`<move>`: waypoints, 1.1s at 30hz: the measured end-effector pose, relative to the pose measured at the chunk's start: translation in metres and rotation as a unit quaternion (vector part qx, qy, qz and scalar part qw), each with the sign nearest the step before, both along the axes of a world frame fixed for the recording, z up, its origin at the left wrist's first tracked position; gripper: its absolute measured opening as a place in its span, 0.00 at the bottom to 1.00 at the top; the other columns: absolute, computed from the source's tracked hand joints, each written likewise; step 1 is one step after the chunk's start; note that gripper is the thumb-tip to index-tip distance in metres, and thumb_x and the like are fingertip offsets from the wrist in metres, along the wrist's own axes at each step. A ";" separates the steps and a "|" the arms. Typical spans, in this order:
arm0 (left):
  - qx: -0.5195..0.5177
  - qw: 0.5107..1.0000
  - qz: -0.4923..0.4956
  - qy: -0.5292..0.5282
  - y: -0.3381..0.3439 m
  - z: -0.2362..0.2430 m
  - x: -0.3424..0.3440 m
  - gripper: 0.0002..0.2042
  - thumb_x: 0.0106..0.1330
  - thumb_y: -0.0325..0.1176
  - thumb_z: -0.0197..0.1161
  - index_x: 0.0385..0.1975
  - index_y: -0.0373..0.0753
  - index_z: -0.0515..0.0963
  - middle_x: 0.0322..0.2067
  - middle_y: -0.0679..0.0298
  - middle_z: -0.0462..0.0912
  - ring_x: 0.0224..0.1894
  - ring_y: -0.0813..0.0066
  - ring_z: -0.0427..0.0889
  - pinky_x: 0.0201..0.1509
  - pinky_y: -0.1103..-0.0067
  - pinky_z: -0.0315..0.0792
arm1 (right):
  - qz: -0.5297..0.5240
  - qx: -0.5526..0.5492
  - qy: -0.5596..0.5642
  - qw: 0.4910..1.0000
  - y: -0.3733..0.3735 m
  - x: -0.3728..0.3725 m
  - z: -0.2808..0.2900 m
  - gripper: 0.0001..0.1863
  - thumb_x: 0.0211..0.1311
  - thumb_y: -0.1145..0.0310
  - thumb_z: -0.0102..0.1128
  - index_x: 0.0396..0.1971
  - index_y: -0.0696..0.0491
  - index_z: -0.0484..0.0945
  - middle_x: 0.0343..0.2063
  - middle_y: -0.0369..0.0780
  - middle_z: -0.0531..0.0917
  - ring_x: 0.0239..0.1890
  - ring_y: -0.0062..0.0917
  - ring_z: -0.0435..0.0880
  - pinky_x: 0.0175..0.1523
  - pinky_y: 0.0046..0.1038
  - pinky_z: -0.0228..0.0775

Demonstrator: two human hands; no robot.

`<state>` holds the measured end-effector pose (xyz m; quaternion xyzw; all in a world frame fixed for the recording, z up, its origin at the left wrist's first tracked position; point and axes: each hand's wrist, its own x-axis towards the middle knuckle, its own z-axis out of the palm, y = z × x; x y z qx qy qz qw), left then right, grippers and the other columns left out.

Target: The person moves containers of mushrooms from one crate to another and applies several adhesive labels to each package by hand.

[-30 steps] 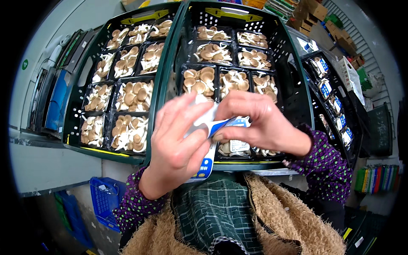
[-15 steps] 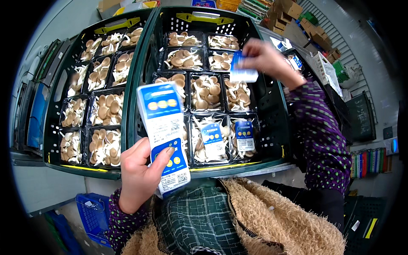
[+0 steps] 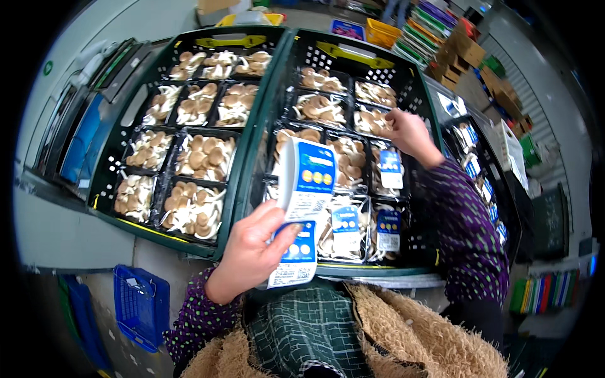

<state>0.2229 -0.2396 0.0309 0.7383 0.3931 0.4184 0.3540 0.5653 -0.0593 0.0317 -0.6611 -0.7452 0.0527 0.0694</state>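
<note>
My left hand (image 3: 255, 246) grips a folded strip of blue-and-white labels (image 3: 307, 179) over the near part of the middle green crate (image 3: 345, 269). My right hand (image 3: 409, 138) is over the tray of brown-capped mushrooms (image 3: 372, 118) at that crate's right, fingers curled closed; I cannot make out whether they hold anything. The middle-right tray below it has a blue label (image 3: 391, 170). Two front trays, the white-stemmed one (image 3: 324, 242) and its right neighbour, carry labels (image 3: 345, 230) too. The other visible trays in this crate are wrapped in film without visible labels.
A second green crate (image 3: 113, 209) of mushroom trays stands left, a black crate (image 3: 454, 135) of labelled packs right. A blue basket (image 3: 142, 309) lies low at left. Stacked cardboard boxes (image 3: 463, 50), yellow bins (image 3: 381, 33) and a person's legs (image 3: 394, 12) are behind.
The label that was in my right hand now lies on the middle-right tray. My right hand has moved off it toward the tray behind. My left hand still holds the strip.
</note>
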 end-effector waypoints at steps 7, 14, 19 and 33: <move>0.029 0.998 0.025 0.042 -0.004 0.003 -0.004 0.11 0.58 0.26 0.66 0.41 0.32 0.81 0.56 0.49 0.71 0.53 0.53 0.76 0.55 0.69 0.71 | 0.234 -0.260 0.487 0.801 -0.088 -0.119 0.058 0.14 0.61 0.74 0.67 0.45 0.61 0.78 0.36 0.35 0.83 0.39 0.16 0.82 0.47 0.20 0.76; 0.045 0.998 0.037 -0.015 0.007 0.035 0.005 0.06 0.58 0.22 0.67 0.35 0.32 0.81 0.28 0.62 0.82 0.26 0.74 0.81 0.28 0.81 0.71 | 0.408 0.097 0.324 0.848 -0.124 -0.135 0.076 0.10 0.52 0.74 0.68 0.35 0.57 0.81 0.25 0.43 0.83 0.26 0.35 0.85 0.30 0.29 0.77; -0.110 0.992 0.065 0.011 -0.031 0.018 -0.002 0.13 0.60 0.27 0.68 0.43 0.31 0.82 0.31 0.62 0.87 0.29 0.80 0.83 0.35 0.82 0.76 | 0.302 0.099 0.453 0.833 -0.080 -0.123 0.105 0.05 0.58 0.72 0.67 0.32 0.55 0.81 0.25 0.36 0.83 0.23 0.21 0.83 0.27 0.24 0.75; -0.122 0.991 0.051 -0.004 -0.042 0.028 -0.030 0.09 0.66 0.24 0.60 0.44 0.29 0.78 0.37 0.56 0.81 0.37 0.71 0.81 0.42 0.79 0.73 | 0.180 -0.046 -0.003 0.983 0.009 -0.043 -0.077 0.37 0.39 0.58 0.81 0.49 0.55 0.72 0.37 0.49 0.82 0.41 0.40 0.83 0.44 0.37 0.75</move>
